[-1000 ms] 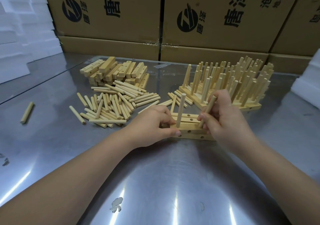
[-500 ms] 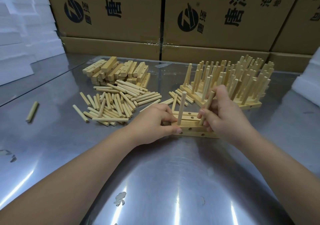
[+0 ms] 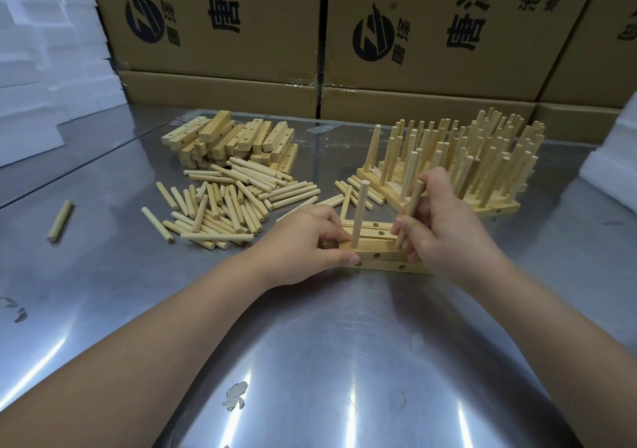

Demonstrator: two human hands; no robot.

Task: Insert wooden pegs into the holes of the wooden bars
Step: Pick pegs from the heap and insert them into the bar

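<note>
Boxes [image 3: 213, 34] read 唐泽; L hand [image 3: 303, 237] holds bar [image 3: 389, 255], R hand [image 3: 444, 227] grips peg [image 3: 413, 201].

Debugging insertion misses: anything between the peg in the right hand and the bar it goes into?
Nothing visible. The tilted peg reaches the top of the bar in the right hand, whose fingers hide the hole itself. The upright peg stands apart to the left, where the left hand holds the bar.

Right hand [image 3: 444, 227] lowered, its peg [image 3: 412, 206] steeper, tip now at the bar [image 3: 368, 261]
</note>
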